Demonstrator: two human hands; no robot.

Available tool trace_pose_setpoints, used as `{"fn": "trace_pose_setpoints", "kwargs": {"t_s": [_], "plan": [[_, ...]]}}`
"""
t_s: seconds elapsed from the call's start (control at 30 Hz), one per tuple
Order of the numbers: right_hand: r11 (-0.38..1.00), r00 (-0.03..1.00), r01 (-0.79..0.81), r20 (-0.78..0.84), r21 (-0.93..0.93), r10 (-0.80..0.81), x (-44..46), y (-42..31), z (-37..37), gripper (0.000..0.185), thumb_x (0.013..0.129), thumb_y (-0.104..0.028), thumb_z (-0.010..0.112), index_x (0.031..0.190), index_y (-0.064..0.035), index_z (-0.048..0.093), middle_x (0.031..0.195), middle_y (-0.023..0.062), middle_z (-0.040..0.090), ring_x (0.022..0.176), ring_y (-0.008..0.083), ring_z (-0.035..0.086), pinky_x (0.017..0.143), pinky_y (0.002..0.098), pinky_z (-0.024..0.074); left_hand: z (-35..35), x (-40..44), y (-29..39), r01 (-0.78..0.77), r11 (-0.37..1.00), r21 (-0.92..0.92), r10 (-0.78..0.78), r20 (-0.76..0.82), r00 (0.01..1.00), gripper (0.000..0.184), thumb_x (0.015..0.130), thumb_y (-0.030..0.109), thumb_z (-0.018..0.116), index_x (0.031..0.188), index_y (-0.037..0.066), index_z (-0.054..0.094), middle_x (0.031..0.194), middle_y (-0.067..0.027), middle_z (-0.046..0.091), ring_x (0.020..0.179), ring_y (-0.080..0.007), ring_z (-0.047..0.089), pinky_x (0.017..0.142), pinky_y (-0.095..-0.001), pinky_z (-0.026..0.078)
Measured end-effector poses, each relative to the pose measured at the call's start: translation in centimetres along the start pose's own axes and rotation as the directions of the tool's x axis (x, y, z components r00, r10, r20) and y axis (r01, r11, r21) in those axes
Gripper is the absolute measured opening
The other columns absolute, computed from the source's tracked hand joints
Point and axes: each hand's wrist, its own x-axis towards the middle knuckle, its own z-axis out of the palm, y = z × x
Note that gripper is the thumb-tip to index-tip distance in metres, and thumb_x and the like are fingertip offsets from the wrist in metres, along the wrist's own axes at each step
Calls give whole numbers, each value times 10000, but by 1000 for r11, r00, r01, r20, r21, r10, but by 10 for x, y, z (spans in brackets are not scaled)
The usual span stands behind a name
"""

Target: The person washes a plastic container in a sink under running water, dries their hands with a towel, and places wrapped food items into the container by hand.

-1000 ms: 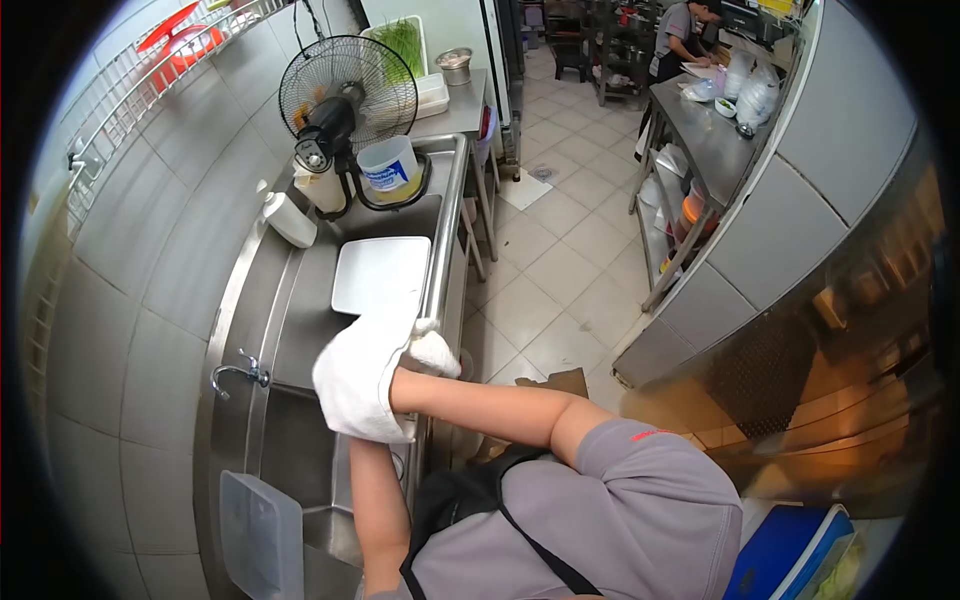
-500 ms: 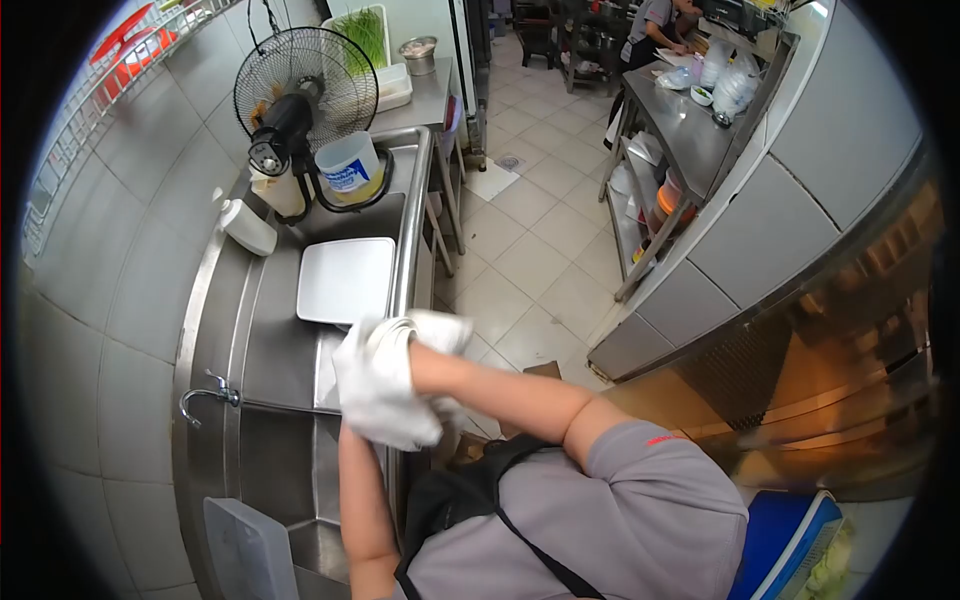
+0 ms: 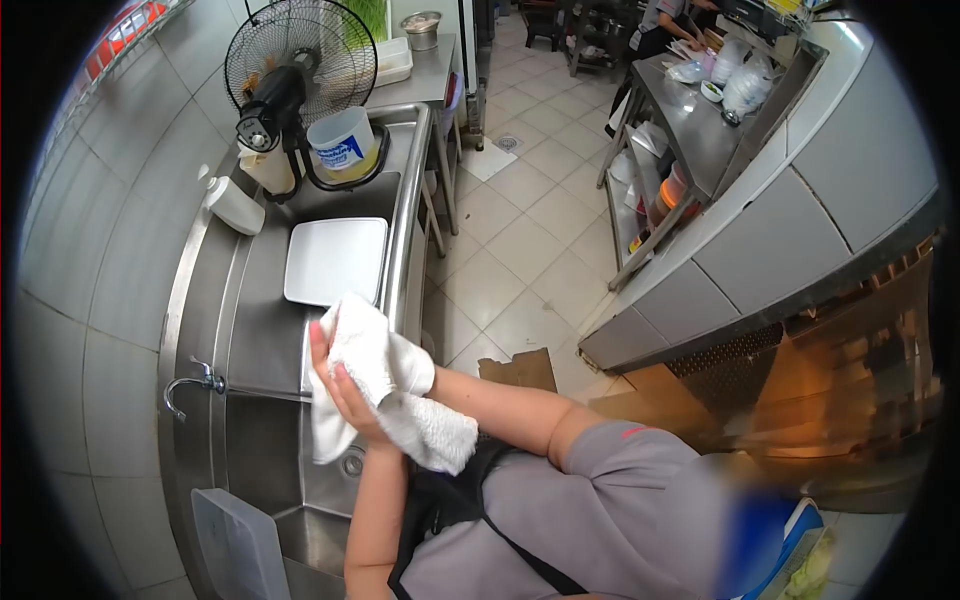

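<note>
Right hand hidden by white cloth (image 3: 365, 350); finger positions unreadable. Co-worker (image 3: 651, 40) cut off at top edge. Blue object (image 3: 755, 545), lower right, blurred.

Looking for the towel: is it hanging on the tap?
No, the white towel lies against the left hand, clear of the tap.

Left hand (image 3: 352, 405), one: bare, clasped along the grip's left side; fingers (image 3: 319, 348) pointing upward, one digit set apart.
Left wrist (image 3: 382, 446): just below the grip.
Left forearm (image 3: 376, 520): bare, running down from the grip.
Right forearm (image 3: 500, 402): bare, entering from the grip's right, near level.
Right hand: covered at the grip; finger pose cannot be told.
</note>
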Motion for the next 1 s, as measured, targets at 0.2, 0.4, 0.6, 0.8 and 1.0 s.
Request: {"fn": "trace_pose_setpoints", "kwargs": {"t_s": [0.2, 0.4, 0.6, 0.8, 1.0], "plan": [[986, 998, 25, 57, -162, -16, 6, 13, 6, 463, 752, -177, 641, 1140, -1, 457, 1038, 84, 554, 960, 162, 540, 848, 284, 431, -5, 1, -1, -71, 991, -116, 57, -121, 991, 536, 867, 190, 437, 1307, -16, 212, 1246, -178, 394, 1136, -261, 420, 955, -357, 341], [817, 970, 215, 213, -536, -116, 18, 26, 22, 389, 742, -198, 649, 1053, -5, 517, 959, 88, 582, 901, 162, 567, 802, 284, 451, -27, 22, 25, -125, 988, 87, 136, -129, 982, 446, 782, 137, 585, 1164, -10, 408, 1086, -101, 479, 1033, -196, 473, 915, -312, 358], [327, 806, 579, 586, -747, -88, 34, 69, 70, 325, 732, -219, 657, 967, -9, 577, 881, 92, 610, 842, 161, 594, 756, 284, 471, -113, 26, 44, 223, 861, -457, -402, -343, 849, 345, 864, 238, 498, 1117, 3, 501, 1047, -112, 562, 981, -209, 539, 887, -316, 411], [274, 491, 768, 807, -579, 329, 46, 145, 126, 585, 626, -137, 717, 1115, 16, 436, 976, 110, 516, 892, 227, 481, 830, 320, 377, -207, -91, 88, 117, 912, 393, -44, -190, 981, 445, 871, 341, 504, 1178, 23, 449, 1125, -109, 525, 1024, -202, 520, 916, -315, 397], [585, 543, 385, 688, -714, 482, -49, 237, 156, 515, 608, -190, 686, 1048, -9, 488, 908, 101, 532, 788, 236, 507, 735, 335, 427, -211, -214, 187, 232, 943, 238, -110, -435, 894, 470, 804, 237, 629, 1176, 8, 455, 1136, -87, 532, 1005, -149, 520, 877, -282, 403]]}}
